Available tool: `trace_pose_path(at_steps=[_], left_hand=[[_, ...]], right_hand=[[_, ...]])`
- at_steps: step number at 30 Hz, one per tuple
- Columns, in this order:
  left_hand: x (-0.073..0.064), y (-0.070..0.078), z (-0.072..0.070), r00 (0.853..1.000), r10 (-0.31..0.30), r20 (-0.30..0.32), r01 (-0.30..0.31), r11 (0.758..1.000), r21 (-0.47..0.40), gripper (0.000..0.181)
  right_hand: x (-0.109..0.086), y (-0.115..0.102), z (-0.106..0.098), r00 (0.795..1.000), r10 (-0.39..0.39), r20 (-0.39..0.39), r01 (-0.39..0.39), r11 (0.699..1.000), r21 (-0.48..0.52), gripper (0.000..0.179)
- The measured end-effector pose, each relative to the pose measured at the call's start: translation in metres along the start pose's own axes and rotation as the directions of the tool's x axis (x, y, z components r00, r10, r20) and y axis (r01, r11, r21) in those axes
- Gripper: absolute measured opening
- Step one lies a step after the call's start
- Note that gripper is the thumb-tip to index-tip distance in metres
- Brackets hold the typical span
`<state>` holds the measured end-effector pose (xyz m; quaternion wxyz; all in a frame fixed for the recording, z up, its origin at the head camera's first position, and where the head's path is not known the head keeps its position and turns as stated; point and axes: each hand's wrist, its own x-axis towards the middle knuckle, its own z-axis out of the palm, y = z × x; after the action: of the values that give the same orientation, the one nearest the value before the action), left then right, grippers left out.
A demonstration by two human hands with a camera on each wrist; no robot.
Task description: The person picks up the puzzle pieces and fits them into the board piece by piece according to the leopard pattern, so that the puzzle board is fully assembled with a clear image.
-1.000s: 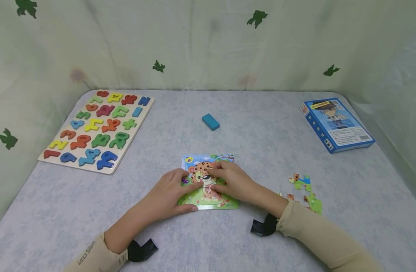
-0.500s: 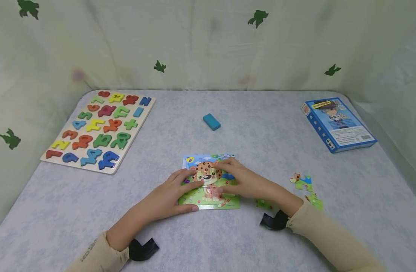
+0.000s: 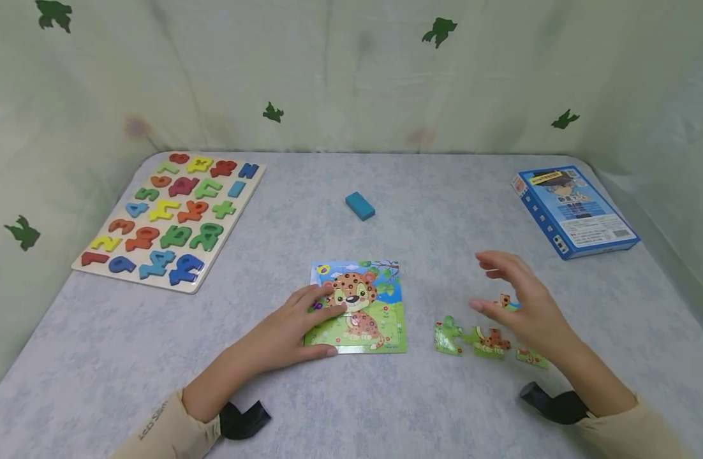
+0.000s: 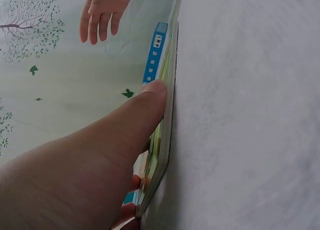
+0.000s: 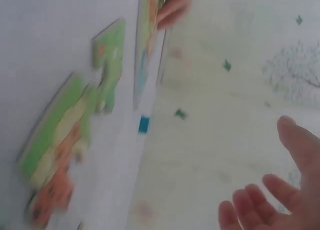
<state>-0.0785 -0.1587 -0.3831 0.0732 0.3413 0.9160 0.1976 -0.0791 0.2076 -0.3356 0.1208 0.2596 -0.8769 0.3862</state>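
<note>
A jigsaw board (image 3: 388,319) with a spotted leopard cub on it lies flat in the middle of the table. My left hand (image 3: 285,322) rests on its left side, fingers spread over the picture and the thumb along the front edge. In the left wrist view the thumb (image 4: 150,97) touches the board's edge. My right hand (image 3: 529,306) is held above the loose pieces, fingers spread and nothing in them. Below it lie a green piece (image 3: 447,336), a spotted piece (image 3: 490,344) and another green piece (image 3: 531,357). A further piece (image 3: 505,300) is partly hidden behind the hand.
A board of coloured numbers and letters (image 3: 193,280) lies at the left. A small blue block (image 3: 360,206) sits beyond the jigsaw. At the back right is a blue box (image 3: 581,213). Pale curtains (image 3: 351,76) hang around the table's back and sides.
My right hand has left the jigsaw board and moved right, over the loose pieces, uncovering the board's right side. My left hand stays on the board.
</note>
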Motion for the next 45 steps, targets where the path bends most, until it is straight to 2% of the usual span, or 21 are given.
trace_pose_path(at_steps=[5, 9, 13, 18, 25, 29, 37, 40, 45], left_hand=[[0.0, 0.0, 0.001, 1.0, 0.0, 0.001, 0.0, 1.0, 0.004, 0.065], [0.001, 0.001, 0.001, 1.0, 0.006, -0.009, -0.006, 1.0, -0.003, 0.065], [0.001, 0.001, 0.002, 1.0, 0.005, -0.01, -0.005, 1.0, -0.002, 0.065], [0.0, 0.0, 0.002, 1.0, 0.008, -0.007, -0.008, 1.0, 0.006, 0.065], [0.0, 0.0, 0.002, 1.0, 0.004, -0.016, -0.004, 1.0, 0.008, 0.065], [-0.001, 0.0, 0.001, 1.0, 0.003, -0.011, -0.003, 1.0, 0.008, 0.065], [-0.001, 0.0, 0.002, 1.0, 0.001, -0.008, -0.001, 1.0, 0.009, 0.065], [-0.001, 0.0, 0.002, 1.0, -0.001, -0.01, 0.002, 1.0, 0.01, 0.065], [-0.001, -0.001, 0.002, 1.0, 0.005, -0.02, -0.005, 1.0, 0.018, 0.065]], right_hand=[[-0.028, 0.027, -0.013, 0.989, 0.109, -0.096, -0.114, 0.992, -0.052, 0.068], [-0.043, 0.047, -0.015, 0.977, 0.189, -0.099, -0.195, 0.979, -0.052, 0.064], [-0.045, 0.049, -0.016, 0.965, 0.257, -0.051, -0.259, 0.965, -0.043, 0.06], [-0.047, 0.055, -0.015, 0.948, 0.315, 0.039, -0.311, 0.947, -0.083, 0.058], [-0.048, 0.066, -0.015, 0.908, 0.389, 0.155, -0.376, 0.92, -0.108, 0.059], [-0.049, 0.069, -0.016, 0.894, 0.402, 0.199, -0.385, 0.915, -0.122, 0.057], [-0.049, 0.069, -0.014, 0.91, 0.364, 0.196, -0.336, 0.927, -0.164, 0.045], [-0.047, 0.067, -0.013, 0.91, 0.373, 0.179, -0.337, 0.92, -0.203, 0.045], [-0.044, 0.061, -0.012, 0.895, 0.424, 0.138, -0.382, 0.889, -0.252, 0.051]])
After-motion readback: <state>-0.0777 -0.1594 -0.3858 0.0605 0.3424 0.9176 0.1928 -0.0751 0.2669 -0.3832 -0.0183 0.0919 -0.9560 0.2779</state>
